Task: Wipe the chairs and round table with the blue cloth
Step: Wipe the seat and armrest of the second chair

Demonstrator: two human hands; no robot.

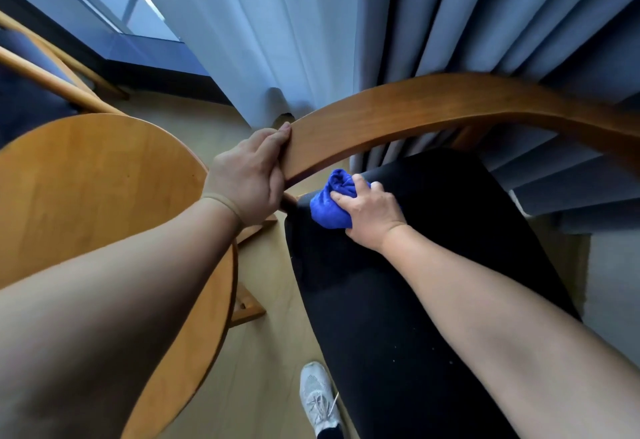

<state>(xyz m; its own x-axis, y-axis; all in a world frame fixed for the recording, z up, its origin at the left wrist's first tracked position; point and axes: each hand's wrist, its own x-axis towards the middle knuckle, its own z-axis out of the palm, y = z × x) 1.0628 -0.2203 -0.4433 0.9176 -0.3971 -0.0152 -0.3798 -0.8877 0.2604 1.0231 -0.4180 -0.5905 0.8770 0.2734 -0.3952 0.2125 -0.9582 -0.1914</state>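
Blue cloth (328,205) bunched into wad, long axis run lower-left to upper-right, rolled end pointed at wooden armrest (415,109). Pressed on corner of black seat cushion (398,300). Gripped by right hand (372,212), fingers curled round it. Armrest end clasped by left hand (249,175), fingers wrapped together. Round table (86,196) just left.

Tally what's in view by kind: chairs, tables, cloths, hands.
Chairs: 2, near chair, far chair
Table: 1
Cloth: 1
Hands: 2, left hand, right hand
Total: 6
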